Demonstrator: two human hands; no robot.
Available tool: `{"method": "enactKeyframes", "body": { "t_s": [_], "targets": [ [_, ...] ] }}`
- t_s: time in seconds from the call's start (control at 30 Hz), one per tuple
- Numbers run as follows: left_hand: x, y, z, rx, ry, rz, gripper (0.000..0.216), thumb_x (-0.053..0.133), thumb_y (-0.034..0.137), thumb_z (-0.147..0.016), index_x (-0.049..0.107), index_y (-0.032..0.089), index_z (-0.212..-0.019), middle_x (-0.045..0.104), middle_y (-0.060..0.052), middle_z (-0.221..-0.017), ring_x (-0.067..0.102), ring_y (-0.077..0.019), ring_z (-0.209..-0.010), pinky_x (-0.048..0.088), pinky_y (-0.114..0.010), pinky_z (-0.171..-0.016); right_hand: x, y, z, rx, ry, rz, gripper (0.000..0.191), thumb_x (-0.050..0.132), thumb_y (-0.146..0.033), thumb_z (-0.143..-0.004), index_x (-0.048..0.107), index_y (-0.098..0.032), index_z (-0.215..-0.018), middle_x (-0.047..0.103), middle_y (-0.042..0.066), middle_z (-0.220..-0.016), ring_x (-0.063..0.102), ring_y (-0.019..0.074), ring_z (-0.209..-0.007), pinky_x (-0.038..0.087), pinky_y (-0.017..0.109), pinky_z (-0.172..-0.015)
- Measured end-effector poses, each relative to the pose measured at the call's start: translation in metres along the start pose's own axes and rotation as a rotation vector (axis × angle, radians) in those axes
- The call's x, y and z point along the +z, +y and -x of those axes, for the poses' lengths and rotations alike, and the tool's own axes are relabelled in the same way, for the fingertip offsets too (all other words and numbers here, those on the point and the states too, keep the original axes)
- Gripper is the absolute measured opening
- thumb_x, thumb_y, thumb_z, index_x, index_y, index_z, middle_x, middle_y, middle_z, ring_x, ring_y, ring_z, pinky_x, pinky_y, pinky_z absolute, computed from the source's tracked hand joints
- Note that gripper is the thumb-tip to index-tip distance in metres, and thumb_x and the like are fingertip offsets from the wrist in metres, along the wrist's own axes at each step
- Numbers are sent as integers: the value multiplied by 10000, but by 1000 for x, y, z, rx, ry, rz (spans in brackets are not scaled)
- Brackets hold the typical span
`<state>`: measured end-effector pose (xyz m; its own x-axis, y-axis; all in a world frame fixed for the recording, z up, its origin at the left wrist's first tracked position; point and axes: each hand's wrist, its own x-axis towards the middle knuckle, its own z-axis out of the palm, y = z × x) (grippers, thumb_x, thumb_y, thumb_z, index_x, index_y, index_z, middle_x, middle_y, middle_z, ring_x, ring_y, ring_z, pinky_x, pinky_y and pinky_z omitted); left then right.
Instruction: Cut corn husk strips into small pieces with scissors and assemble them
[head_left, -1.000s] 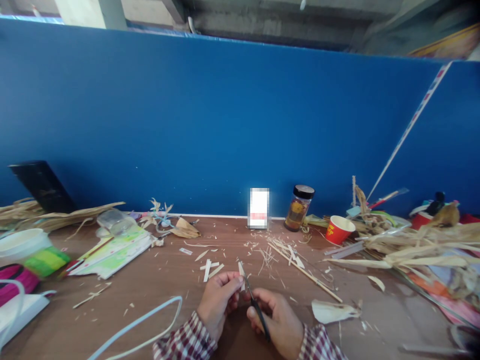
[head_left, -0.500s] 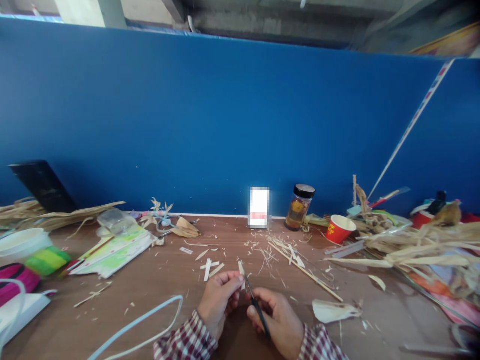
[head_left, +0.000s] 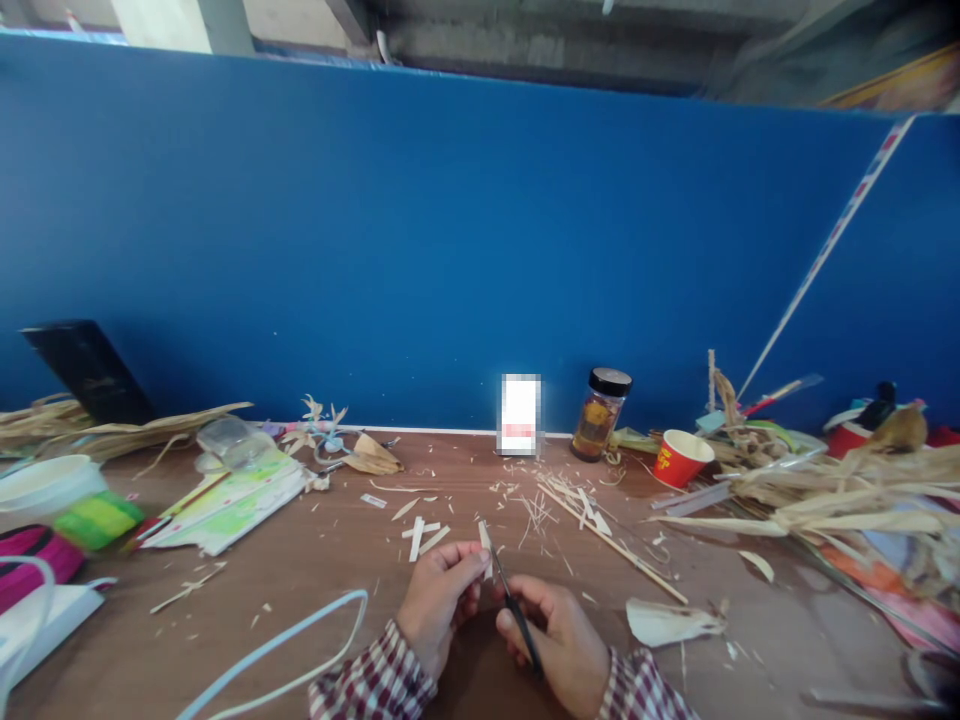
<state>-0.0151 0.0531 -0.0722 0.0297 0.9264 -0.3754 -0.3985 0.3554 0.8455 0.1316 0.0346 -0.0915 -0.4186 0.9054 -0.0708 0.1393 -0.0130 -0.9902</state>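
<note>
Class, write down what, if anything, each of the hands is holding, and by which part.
Left hand: a pale flat strip, pinched below its upper end. Right hand: scissors, by the black handle.

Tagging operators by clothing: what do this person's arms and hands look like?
Both the left hand and right hand are ungloved. The left sleeve and right sleeve are checked in dark red and white, reaching about the wrists.

Left of the jar (head_left: pixel 598 425), pixelation obscured a white object (head_left: pixel 519 405); right of the jar, the red cup (head_left: pixel 686 465) bore unreadably small lettering (head_left: pixel 664 457). In front of it, the left hand (head_left: pixel 439 600) partly hid a pale strip (head_left: pixel 484 535); far left, the frame cropped a pink pouch (head_left: pixel 64 570).
</note>
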Motion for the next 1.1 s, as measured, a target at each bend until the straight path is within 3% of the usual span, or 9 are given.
{"method": "enactKeyframes", "body": {
  "t_s": [0.47, 0.67, 0.93, 1.1],
  "targets": [
    [-1, 0, 0, 17, 12, -15, 251, 702, 311, -563, 560, 132, -666, 483, 66, -449, 348, -17, -345, 253, -141, -354, -3, 2, -2, 35, 56, -46, 332, 535, -445, -772, 564, -149, -920, 485, -42, -538, 435, 72, -453, 346, 165, -426],
    [-2, 0, 1, 53, -18, -54, 261, 670, 330, -594, 527, 134, -691, 613, 1, -624, 400, -18, -351, 273, -145, -342, -4, -2, -4, 18, 92, -134, 392, 557, -487, -741, 544, -154, -948, 483, -42, -560, 455, 80, -485, 371, 175, -457],
    [2, 1, 3, 85, -16, -40, 280, 662, 299, -576, 417, 172, -626, 612, 17, -576, 363, -13, -304, 228, -142, -322, -3, -1, -4, 3, 68, -112, 352, 559, -448, -754, 539, -149, -939, 490, -42, -559, 442, 78, -477, 360, 183, -457],
    [2, 3, 4, 98, -7, -62, 268, 671, 297, -575, 496, 157, -722, 623, 14, -615, 378, -14, -315, 253, -146, -330, -4, 3, -4, -6, 51, -113, 340, 553, -434, -764, 539, -158, -963, 507, -41, -570, 450, 79, -478, 365, 180, -455]
  ]
}}
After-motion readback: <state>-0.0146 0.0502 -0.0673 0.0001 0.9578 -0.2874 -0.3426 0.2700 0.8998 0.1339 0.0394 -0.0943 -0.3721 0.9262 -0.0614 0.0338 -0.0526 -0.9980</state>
